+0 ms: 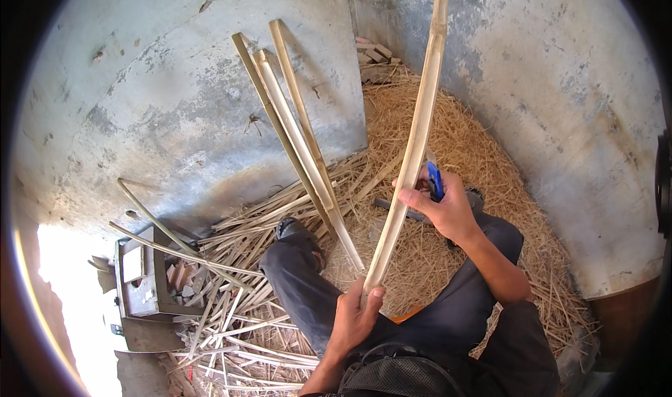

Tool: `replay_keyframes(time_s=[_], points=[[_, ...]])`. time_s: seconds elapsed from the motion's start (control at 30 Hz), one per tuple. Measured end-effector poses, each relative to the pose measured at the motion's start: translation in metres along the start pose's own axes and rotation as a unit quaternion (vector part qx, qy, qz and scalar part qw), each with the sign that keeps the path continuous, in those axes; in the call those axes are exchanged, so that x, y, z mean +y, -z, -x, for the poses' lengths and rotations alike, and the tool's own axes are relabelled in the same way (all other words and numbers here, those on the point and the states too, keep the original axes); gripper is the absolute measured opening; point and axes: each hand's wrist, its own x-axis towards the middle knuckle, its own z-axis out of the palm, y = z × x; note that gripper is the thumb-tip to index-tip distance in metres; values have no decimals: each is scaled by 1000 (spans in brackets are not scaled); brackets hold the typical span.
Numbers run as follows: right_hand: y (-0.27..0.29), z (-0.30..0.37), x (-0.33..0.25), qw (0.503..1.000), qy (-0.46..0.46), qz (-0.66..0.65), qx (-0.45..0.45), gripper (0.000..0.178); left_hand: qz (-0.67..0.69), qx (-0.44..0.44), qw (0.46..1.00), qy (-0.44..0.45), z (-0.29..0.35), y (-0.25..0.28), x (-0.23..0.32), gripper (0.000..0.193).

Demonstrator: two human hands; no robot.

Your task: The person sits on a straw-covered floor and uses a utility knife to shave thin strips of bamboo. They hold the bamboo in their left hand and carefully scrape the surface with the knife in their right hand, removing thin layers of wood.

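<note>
A long split bamboo strip [413, 159], pale and hollowed along its inner face, slants up from my lap past the top of the view. My left hand [353, 316] is closed round its lower end. Farther up, my right hand [441, 204] has its thumb laid on the strip's edge and fingers curled behind it. A blue-handled tool [435, 181] is also in that right hand; its kind is partly hidden by the fingers and strip. Just left of the strip, a few other bamboo lengths [297, 124] lean against the wall.
Shavings [469, 145] heap up behind and to the right of my legs. Many split strips [245, 222] lie on the left, by a broken box [143, 278] with debris. Weathered walls [175, 82] stand ahead and on the right [560, 117]. Stacked bricks [374, 51] fill the far corner.
</note>
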Motion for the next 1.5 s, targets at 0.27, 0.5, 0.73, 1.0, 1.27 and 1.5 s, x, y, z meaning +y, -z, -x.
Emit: replay_keyframes(time_s=[0.27,0.5,0.73,1.0,1.27,1.5], points=[[15,-12,5,998,14,-1,55,34,103,-197,971,86,-23,11,3,51],[32,9,6,982,90,130,99,39,114,-170,978,27,-27,5,-4,57],[2,42,8,886,316,339,3,33,65,-108,992,-10,-27,2,23,58],[-12,60,-5,852,329,407,-38,36,30,-34,994,-96,-27,-9,42,71],[-22,62,-12,844,348,403,-61,29,-54,21,988,-140,-26,-10,53,76],[-25,64,-17,839,343,419,-51,30,-126,78,973,-177,-26,-12,51,67]])
